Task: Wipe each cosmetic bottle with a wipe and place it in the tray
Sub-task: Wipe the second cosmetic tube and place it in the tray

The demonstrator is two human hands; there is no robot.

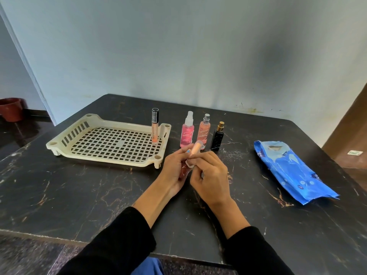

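Observation:
My left hand (174,171) grips a slim bottle (195,148) with a peach cap and a reddish body, tilted over the table. My right hand (211,175) pinches a small white wipe (191,164) against the bottle's middle. A cream slotted tray (65,140) lies to the left, and a lip gloss tube (155,127) stands upright in its far right corner. Behind my hands stand a pink spray bottle (187,132), an orange spray bottle (204,130) and a black perfume bottle (217,137).
A blue wipes pack (294,171) lies on the right of the dark marble table (79,195). The wall runs just behind the table. A reddish pot (11,109) sits on the floor at far left.

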